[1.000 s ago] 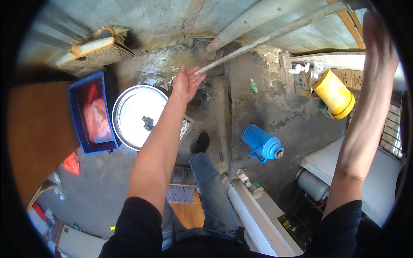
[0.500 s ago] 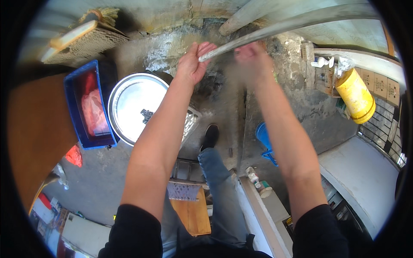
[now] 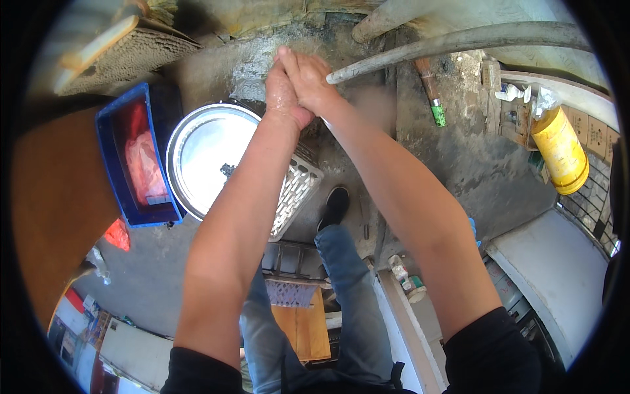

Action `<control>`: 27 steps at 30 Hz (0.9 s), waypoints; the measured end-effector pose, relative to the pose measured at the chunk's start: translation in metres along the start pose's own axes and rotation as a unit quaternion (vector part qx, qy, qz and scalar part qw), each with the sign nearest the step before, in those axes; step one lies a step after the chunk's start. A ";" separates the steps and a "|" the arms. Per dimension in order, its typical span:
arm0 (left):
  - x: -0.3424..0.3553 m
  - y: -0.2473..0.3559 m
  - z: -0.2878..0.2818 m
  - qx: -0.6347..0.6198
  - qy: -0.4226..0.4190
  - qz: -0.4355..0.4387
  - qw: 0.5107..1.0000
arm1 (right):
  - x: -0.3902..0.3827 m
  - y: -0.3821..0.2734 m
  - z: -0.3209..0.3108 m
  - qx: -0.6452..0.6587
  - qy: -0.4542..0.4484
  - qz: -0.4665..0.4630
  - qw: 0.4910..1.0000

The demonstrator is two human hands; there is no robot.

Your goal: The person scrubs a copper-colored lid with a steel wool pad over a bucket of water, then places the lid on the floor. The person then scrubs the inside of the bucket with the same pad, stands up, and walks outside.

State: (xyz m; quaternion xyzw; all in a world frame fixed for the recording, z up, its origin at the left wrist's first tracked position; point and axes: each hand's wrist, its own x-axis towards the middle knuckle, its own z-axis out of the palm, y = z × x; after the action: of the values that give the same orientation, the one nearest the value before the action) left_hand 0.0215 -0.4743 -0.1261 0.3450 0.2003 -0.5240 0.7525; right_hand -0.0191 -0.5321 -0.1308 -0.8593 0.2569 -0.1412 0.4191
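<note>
My left hand (image 3: pixel 281 93) and my right hand (image 3: pixel 310 77) are pressed together in front of me, and their skin looks wet. The right one lies across the left palm, fingers stretched out flat. Part of the left hand is hidden beneath it; its visible fingers are extended. Neither hand shows anything held. Beside the right hand is the end of a long grey pipe (image 3: pixel 453 43), which comes in from the upper right. Whether water runs from it I cannot tell.
Left of my forearms, a round metal basin (image 3: pixel 209 141) with a dark clump overlaps a white slotted crate (image 3: pixel 298 190). A blue bin (image 3: pixel 123 215) beside it holds a pinkish bag. At right are a green-ended brown handle (image 3: pixel 433 98) and a yellow bucket (image 3: pixel 558 150).
My hands were apart around the pipe's end; now they are together to its left. The view has shifted slightly, and the green-ended handle has come into sight.
</note>
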 end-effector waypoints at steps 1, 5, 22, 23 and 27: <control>0.006 0.001 -0.012 0.023 0.014 0.002 1.000 | 0.003 -0.012 -0.013 0.140 -0.214 0.239 0.937; 0.046 -0.044 -0.004 0.340 0.064 0.178 0.921 | -0.031 0.004 -0.019 0.493 0.078 0.389 0.774; -0.055 0.041 -0.013 0.746 -0.070 0.327 0.576 | 0.003 -0.011 0.016 0.569 0.032 0.430 0.700; -0.063 0.045 0.001 0.770 -0.082 0.287 0.564 | -0.012 0.004 0.017 0.507 0.058 0.433 0.743; -0.099 0.100 0.044 0.771 -0.057 0.320 0.548 | -0.062 -0.004 -0.040 0.020 -0.037 0.253 0.966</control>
State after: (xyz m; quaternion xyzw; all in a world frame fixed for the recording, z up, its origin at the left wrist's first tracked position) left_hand 0.0752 -0.4206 0.0000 0.8035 -0.4474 -0.2200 0.3254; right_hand -0.0873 -0.5217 -0.1051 -0.7624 0.4474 -0.0033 0.4675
